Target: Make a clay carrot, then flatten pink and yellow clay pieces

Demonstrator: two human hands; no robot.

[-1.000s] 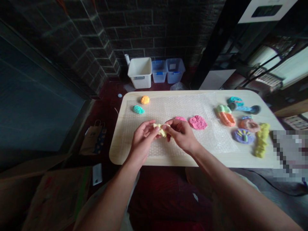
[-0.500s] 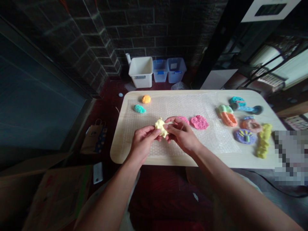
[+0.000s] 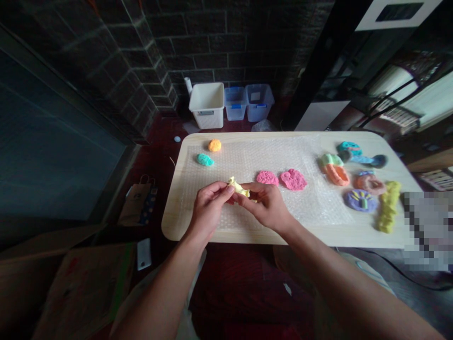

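Note:
A small lump of pale yellow modelling clay (image 3: pixel 239 189) is pinched between both hands above the table. My left hand (image 3: pixel 211 203) grips its left side, thumb on top and fingers beneath. From the right, my right hand (image 3: pixel 266 204) holds the other side, with its thumb bent in below the lump. Parts of the clay are hidden by the fingers. Just beyond my right hand, two flattened pink clay pieces (image 3: pixel 293 180) lie on the bubble wrap (image 3: pixel 244 156). An orange clay lump (image 3: pixel 214 145) and a teal clay lump (image 3: pixel 205 159) sit at the far left.
On the pale wooden table (image 3: pixel 171 226), the right end holds several coloured clay shapes, among them a purple disc (image 3: pixel 361 200) and a long yellow-green strip (image 3: pixel 388 208). Behind it stand a white bin (image 3: pixel 207 106) and two blue tubs. A cardboard box (image 3: pixel 88 288) is at lower left.
The yellow clay was turned broad side up half a second ago and now looks folded and narrower. My right thumb has shifted lower, and more of the nearer pink piece shows.

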